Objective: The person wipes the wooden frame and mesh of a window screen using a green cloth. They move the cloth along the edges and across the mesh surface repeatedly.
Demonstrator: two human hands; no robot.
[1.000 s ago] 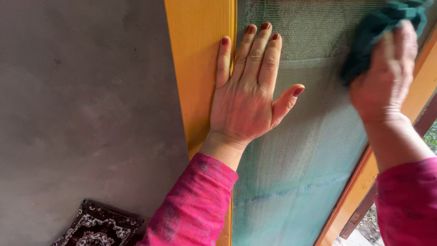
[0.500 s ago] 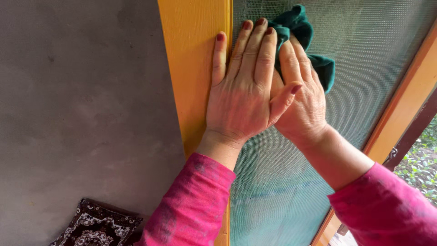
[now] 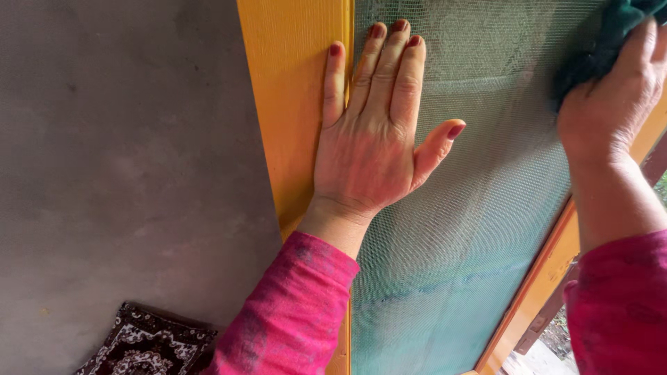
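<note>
We press our left hand (image 3: 372, 149) open and flat on the pale green mesh screen (image 3: 479, 229) beside its yellow wooden frame (image 3: 292, 104), while at two o'clock our right hand (image 3: 615, 97) grips the dark green cloth (image 3: 597, 52).

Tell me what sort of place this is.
Probably a home's doorway or window opening onto a garden: an orange wooden frame holding green mesh screen, a grey plastered wall, and a patterned rug below.

packages: none | labels: none | signs: none | display screens: none
</note>
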